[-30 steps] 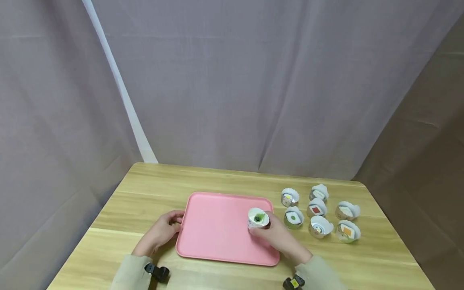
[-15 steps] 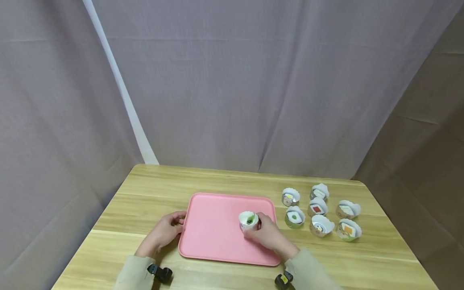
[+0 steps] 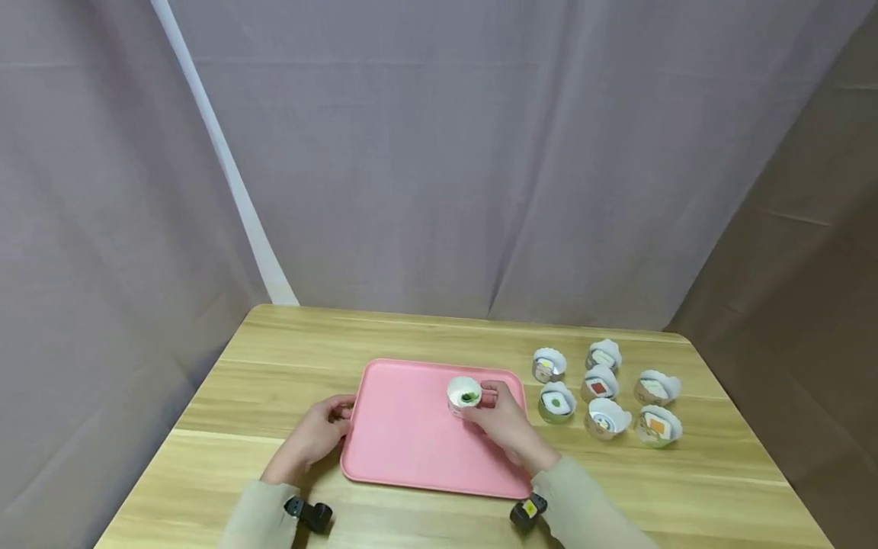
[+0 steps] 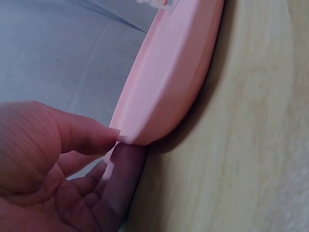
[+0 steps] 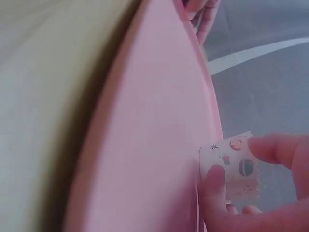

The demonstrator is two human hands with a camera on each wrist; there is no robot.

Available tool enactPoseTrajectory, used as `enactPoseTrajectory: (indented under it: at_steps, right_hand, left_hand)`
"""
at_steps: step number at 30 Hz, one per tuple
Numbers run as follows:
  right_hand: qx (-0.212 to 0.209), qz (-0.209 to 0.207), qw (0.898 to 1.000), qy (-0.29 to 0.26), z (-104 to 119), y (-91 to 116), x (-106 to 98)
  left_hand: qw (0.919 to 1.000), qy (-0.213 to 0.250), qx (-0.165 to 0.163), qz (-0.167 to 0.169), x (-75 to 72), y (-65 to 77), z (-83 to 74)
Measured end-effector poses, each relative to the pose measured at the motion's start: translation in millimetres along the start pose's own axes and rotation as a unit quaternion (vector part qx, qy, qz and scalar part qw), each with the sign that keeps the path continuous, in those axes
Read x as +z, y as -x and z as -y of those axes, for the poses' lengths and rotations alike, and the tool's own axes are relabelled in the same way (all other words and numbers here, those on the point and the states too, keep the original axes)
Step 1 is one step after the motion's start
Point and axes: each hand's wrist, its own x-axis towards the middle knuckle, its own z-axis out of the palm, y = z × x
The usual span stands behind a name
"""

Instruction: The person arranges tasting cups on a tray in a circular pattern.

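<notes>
A pink rectangular tray (image 3: 398,457) lies on the wooden table. My left hand (image 3: 320,433) pinches its left rim; in the left wrist view the thumb (image 4: 91,137) is on top and the fingers reach underneath. Over the right half of the tray, my right hand (image 3: 506,423) holds a white paper baking cup (image 3: 456,387) between thumb and fingers. Something green and dark sits inside this cup. Printed motifs show on the cup's side in the right wrist view, where its base is right at the tray surface.
To the right of the tray stand several similar paper cups, among them one with a red-centred square (image 3: 600,387), one with an orange-centred square (image 3: 657,425) and one with a green dot (image 3: 555,402). Grey curtains (image 3: 411,152) surround the table (image 3: 329,332).
My right hand has carried the paper cup leftward over the tray, then a little toward the back. The left hand stays on the tray's rim.
</notes>
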Motion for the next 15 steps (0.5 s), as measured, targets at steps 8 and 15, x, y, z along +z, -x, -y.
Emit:
enactPoseTrajectory:
  at_steps: [8, 15]
  right_hand:
    - [0.031, 0.012, 0.998, -0.061, 1, -16, 6]
    - [0.036, 0.005, 0.996, -0.083, 5, -31, 12]
  left_hand:
    - [0.9988, 0.043, -0.02, 0.012, 5.7, 1.8, -1.3]
    - [0.9992, 0.039, -0.008, 0.008, 3.8, -0.2, -3.1]
